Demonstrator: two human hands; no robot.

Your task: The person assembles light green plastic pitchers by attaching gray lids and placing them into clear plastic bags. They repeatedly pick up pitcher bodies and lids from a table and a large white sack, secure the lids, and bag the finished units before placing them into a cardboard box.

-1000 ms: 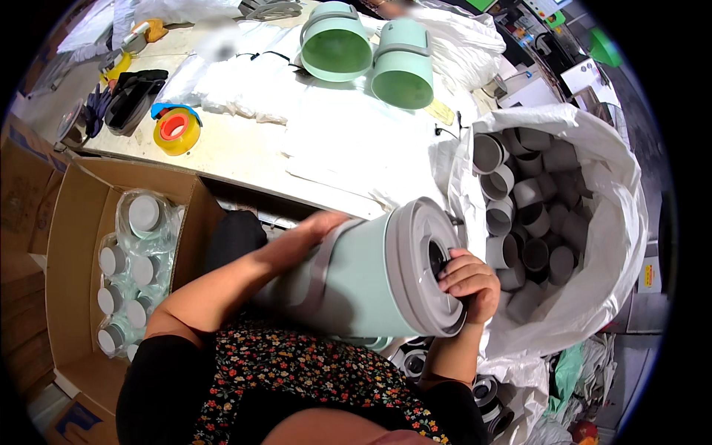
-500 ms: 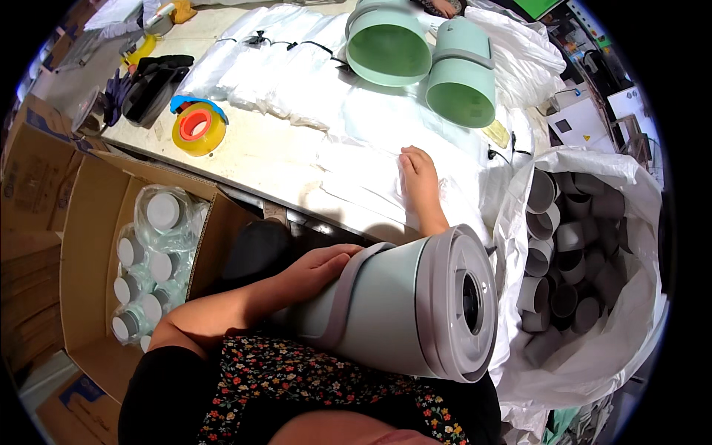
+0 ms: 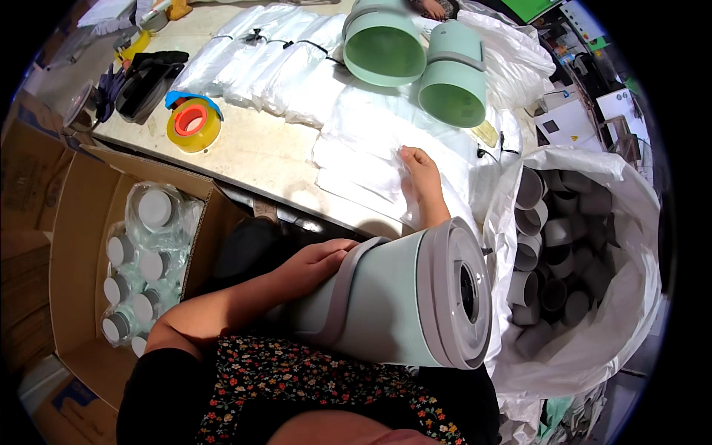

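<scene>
A large pale green canister point(image 3: 382, 300) with a grey handle band lies on its side across my lap. Its grey lid point(image 3: 445, 326) faces right. My left hand point(image 3: 317, 265) is wrapped over the canister's upper side beside the band, keeping it against me. Over the table, my right hand point(image 3: 423, 179) reaches past the canister and pinches the edge of a clear plastic bag point(image 3: 360, 167) on a pile of flat bags. The canister hides part of my right forearm.
Two open green canisters point(image 3: 384, 52) lie on the bags at the back. A tape roll point(image 3: 194, 126) sits on the table point(image 3: 259, 148). At left, a cardboard box point(image 3: 81, 259) holds wrapped bottles with grey caps; at right, a white sack point(image 3: 630, 311) holds grey cups. Another person's hand point(image 3: 434, 9) shows far back.
My right hand's fingers have closed on the bag's edge and raised it slightly. My left hand stays on the canister. The whole view has shifted a little.
</scene>
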